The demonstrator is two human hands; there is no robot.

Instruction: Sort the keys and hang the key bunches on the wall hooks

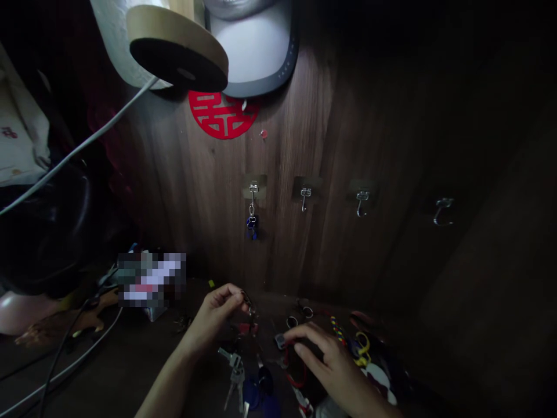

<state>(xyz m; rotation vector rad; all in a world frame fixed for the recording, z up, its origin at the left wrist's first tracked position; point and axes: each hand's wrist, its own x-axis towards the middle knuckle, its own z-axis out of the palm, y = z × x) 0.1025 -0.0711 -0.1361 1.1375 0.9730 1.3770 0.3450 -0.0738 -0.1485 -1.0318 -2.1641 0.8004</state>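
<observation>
My left hand pinches a key ring between thumb and forefinger, with a short metal chain below it. Under it are silver keys and blue key fobs; whether they hang from that ring I cannot tell. My right hand has its thumb and forefinger closed on a red cord loop. Close to those fingertips is a small grey tag. Two loose rings lie just beyond. On the leftmost wall hook hangs a blue key fob.
Three more hooks line the wooden panel, bearing nothing. A yellow cord and other trinkets lie at the right. Overhead are a round lamp and a cap. Cables cross the left side.
</observation>
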